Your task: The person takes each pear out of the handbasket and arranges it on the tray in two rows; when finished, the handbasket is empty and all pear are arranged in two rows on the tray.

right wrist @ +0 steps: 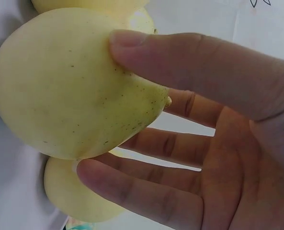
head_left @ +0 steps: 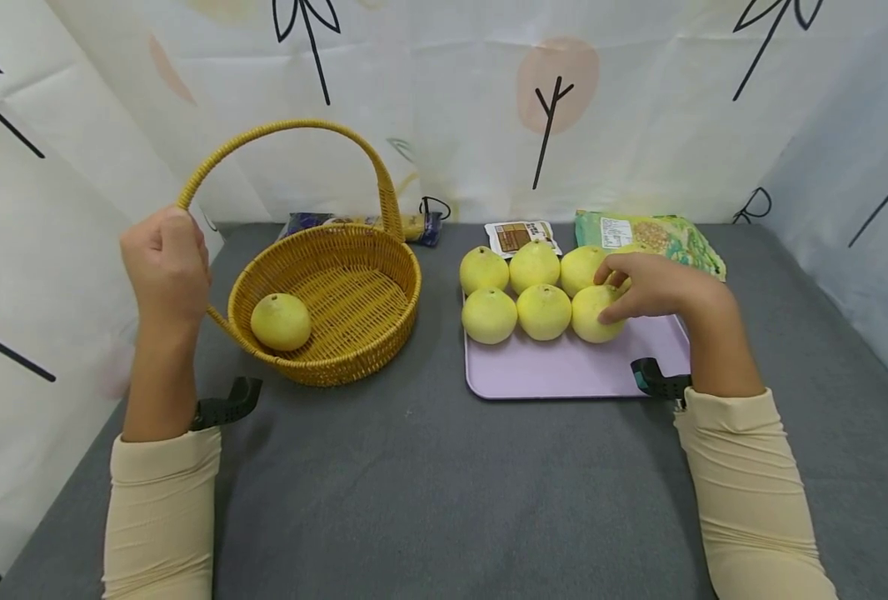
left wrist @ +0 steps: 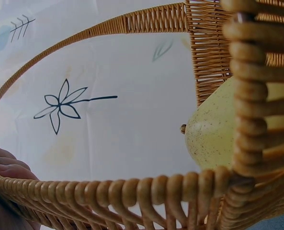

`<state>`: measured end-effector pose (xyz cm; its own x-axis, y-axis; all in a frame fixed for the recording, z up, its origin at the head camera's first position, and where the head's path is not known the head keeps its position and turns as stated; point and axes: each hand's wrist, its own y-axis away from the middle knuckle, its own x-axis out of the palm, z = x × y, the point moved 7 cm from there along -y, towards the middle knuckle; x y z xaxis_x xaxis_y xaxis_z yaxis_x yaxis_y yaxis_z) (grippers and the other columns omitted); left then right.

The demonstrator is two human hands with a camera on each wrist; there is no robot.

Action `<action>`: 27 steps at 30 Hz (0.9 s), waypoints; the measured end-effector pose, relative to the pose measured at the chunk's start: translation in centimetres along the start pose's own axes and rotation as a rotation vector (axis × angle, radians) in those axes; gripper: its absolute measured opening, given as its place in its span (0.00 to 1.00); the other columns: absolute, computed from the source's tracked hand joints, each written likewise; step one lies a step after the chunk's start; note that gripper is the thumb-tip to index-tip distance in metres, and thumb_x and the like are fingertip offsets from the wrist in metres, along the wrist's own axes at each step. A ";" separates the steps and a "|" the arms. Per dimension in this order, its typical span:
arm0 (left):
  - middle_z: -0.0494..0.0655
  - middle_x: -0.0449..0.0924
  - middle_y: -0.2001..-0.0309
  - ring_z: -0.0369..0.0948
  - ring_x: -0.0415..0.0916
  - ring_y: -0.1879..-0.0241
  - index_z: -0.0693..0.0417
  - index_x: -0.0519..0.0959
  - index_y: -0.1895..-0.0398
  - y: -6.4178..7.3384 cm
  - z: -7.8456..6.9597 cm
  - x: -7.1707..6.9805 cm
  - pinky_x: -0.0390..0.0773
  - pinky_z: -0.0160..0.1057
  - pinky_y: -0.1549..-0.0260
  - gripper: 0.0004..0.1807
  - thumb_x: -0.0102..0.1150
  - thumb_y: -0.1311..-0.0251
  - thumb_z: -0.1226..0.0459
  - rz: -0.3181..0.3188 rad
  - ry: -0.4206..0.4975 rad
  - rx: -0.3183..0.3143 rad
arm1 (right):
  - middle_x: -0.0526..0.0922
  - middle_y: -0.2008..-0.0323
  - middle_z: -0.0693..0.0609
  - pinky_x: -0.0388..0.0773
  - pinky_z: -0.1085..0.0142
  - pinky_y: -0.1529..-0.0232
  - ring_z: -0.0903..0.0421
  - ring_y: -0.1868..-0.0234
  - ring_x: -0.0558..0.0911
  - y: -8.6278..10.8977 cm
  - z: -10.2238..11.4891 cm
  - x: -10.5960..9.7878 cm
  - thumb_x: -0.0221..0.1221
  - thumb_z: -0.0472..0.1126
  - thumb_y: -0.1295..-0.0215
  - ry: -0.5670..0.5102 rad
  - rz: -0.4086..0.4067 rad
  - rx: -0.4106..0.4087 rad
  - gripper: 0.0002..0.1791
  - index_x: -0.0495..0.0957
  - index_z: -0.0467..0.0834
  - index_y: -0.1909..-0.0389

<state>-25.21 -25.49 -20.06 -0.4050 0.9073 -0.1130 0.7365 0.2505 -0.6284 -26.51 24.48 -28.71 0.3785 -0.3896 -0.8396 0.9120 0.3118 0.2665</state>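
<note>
My left hand point(head_left: 168, 258) grips the arched handle of the yellow wicker basket point(head_left: 406, 304) at its left side. In the left wrist view the curled fingers point(left wrist: 10, 165) show at the lower left, beside the handle. One pale yellow fruit point(head_left: 281, 322) lies inside the basket, towards its left. Over the lilac tray point(head_left: 541, 371), my right hand point(head_left: 654, 287) holds the front-right fruit point(head_left: 592, 317) between thumb and fingers. In the right wrist view this speckled fruit point(right wrist: 70, 86) tapers to a short stem; the thumb point(right wrist: 146, 52) presses one side, with fingers round the other.
Several more pale yellow fruits point(head_left: 544, 312) stand in two rows on the tray. Behind them lie a small brown-and-white packet point(head_left: 519, 237) and a green bag point(head_left: 657, 236). A dark blue and yellow package point(head_left: 421, 229) lies behind the basket. Grey cloth point(head_left: 429, 492) covers the table.
</note>
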 end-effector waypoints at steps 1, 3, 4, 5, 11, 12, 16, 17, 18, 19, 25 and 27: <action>0.43 0.56 0.92 0.37 0.48 0.93 0.63 0.58 0.90 0.0 -0.1 0.0 0.47 0.32 0.92 0.25 0.36 0.31 0.67 0.000 -0.002 0.002 | 0.75 0.46 0.31 0.72 0.43 0.50 0.38 0.47 0.77 0.0 0.0 -0.1 0.71 0.41 0.44 0.003 -0.008 -0.002 0.30 0.72 0.33 0.45; 0.43 0.56 0.92 0.37 0.48 0.93 0.63 0.59 0.90 -0.1 -0.1 0.0 0.48 0.31 0.92 0.24 0.36 0.31 0.66 0.000 -0.010 0.003 | 0.75 0.46 0.31 0.72 0.43 0.50 0.37 0.48 0.77 0.0 0.1 -0.1 0.71 0.41 0.44 0.006 -0.014 -0.001 0.30 0.72 0.33 0.45; 0.43 0.56 0.92 0.37 0.49 0.93 0.63 0.59 0.90 -0.1 -0.1 0.0 0.48 0.31 0.91 0.24 0.36 0.31 0.66 -0.001 -0.017 0.004 | 0.76 0.46 0.31 0.72 0.43 0.51 0.37 0.48 0.77 0.1 0.1 -0.1 0.71 0.41 0.44 0.010 -0.016 -0.001 0.30 0.72 0.32 0.45; 0.43 0.57 0.92 0.37 0.49 0.93 0.63 0.59 0.90 -0.1 -0.1 0.0 0.48 0.31 0.91 0.24 0.36 0.31 0.66 -0.002 -0.020 0.002 | 0.76 0.46 0.31 0.72 0.43 0.51 0.38 0.48 0.77 0.1 0.2 -0.1 0.71 0.41 0.44 0.015 -0.018 -0.003 0.29 0.72 0.32 0.45; 0.43 0.56 0.92 0.37 0.48 0.93 0.63 0.59 0.90 0.0 -0.1 0.0 0.48 0.31 0.92 0.24 0.36 0.31 0.66 -0.001 -0.022 0.004 | 0.76 0.46 0.31 0.73 0.43 0.52 0.38 0.49 0.77 0.2 0.4 0.0 0.70 0.41 0.43 0.040 -0.017 0.005 0.29 0.72 0.33 0.44; 0.43 0.56 0.92 0.37 0.48 0.93 0.63 0.59 0.90 0.0 -0.1 0.0 0.48 0.31 0.92 0.24 0.36 0.31 0.66 0.000 -0.016 0.004 | 0.76 0.45 0.31 0.73 0.43 0.53 0.38 0.49 0.78 0.2 0.4 0.0 0.70 0.41 0.43 0.045 -0.015 0.009 0.29 0.72 0.33 0.44; 0.43 0.56 0.93 0.37 0.48 0.93 0.63 0.58 0.90 -0.1 0.0 -0.1 0.47 0.31 0.92 0.25 0.36 0.31 0.66 0.001 -0.018 0.008 | 0.75 0.45 0.31 0.73 0.42 0.51 0.38 0.47 0.76 0.0 0.7 0.3 0.70 0.42 0.43 0.071 0.004 0.026 0.30 0.72 0.34 0.43; 0.43 0.56 0.93 0.36 0.48 0.93 0.63 0.58 0.90 -0.1 0.0 -0.1 0.47 0.31 0.92 0.24 0.36 0.32 0.67 0.002 -0.015 0.009 | 0.75 0.44 0.31 0.72 0.42 0.51 0.37 0.46 0.76 0.0 0.8 0.3 0.70 0.42 0.43 0.077 0.007 0.029 0.30 0.72 0.34 0.42; 0.42 0.56 0.93 0.36 0.48 0.93 0.63 0.59 0.90 -0.1 0.0 0.0 0.47 0.31 0.92 0.25 0.36 0.31 0.66 0.002 -0.020 0.010 | 0.75 0.44 0.31 0.72 0.41 0.50 0.37 0.46 0.75 0.0 1.0 0.4 0.70 0.43 0.42 0.088 0.009 0.030 0.31 0.72 0.34 0.42; 0.42 0.56 0.92 0.36 0.48 0.93 0.63 0.59 0.90 -0.1 0.0 0.0 0.48 0.31 0.92 0.25 0.36 0.31 0.66 0.002 -0.029 0.012 | 0.75 0.44 0.32 0.72 0.41 0.50 0.37 0.46 0.75 0.0 1.3 0.4 0.70 0.44 0.42 0.097 0.007 0.026 0.31 0.73 0.34 0.41; 0.43 0.56 0.93 0.37 0.48 0.93 0.63 0.58 0.90 -0.1 0.0 0.0 0.48 0.31 0.92 0.25 0.36 0.31 0.66 -0.001 -0.039 0.010 | 0.77 0.43 0.34 0.71 0.40 0.47 0.35 0.42 0.75 -0.3 5.3 0.2 0.65 0.45 0.37 0.083 -0.090 -0.112 0.28 0.74 0.33 0.41; 0.43 0.55 0.93 0.37 0.48 0.93 0.63 0.58 0.90 -0.1 0.0 -0.1 0.47 0.31 0.92 0.25 0.36 0.31 0.67 0.000 -0.030 0.009 | 0.77 0.43 0.35 0.70 0.40 0.45 0.35 0.41 0.74 -0.6 7.0 0.3 0.64 0.43 0.36 0.050 -0.125 -0.186 0.25 0.75 0.33 0.42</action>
<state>-25.23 -25.55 -19.96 -0.4215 0.8965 -0.1362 0.7317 0.2476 -0.6351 -25.82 18.13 -25.77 0.2519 -0.3931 -0.8843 0.9048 0.4198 0.0711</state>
